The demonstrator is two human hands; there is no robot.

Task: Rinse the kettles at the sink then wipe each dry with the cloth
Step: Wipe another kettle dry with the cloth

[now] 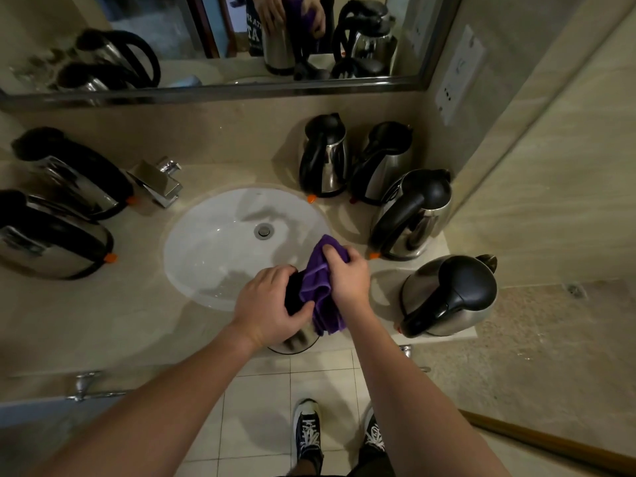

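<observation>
Kettle [294, 340] held at the front edge of the counter [113, 325], wrapped in our purple cloth [321, 287].

From the head view, our left hand [272, 304] is closed around the kettle's black top, and our right hand [347, 273] is clenched on the cloth, pressing it against the kettle just in front of the white sink [220, 242]. Four more kettles [447, 297] stand along the counter's right edge and back right corner; two kettles [51, 249] stand at the left edge, beside the chrome tap [161, 182]. The mirror [213, 36] runs along the back edge.
</observation>
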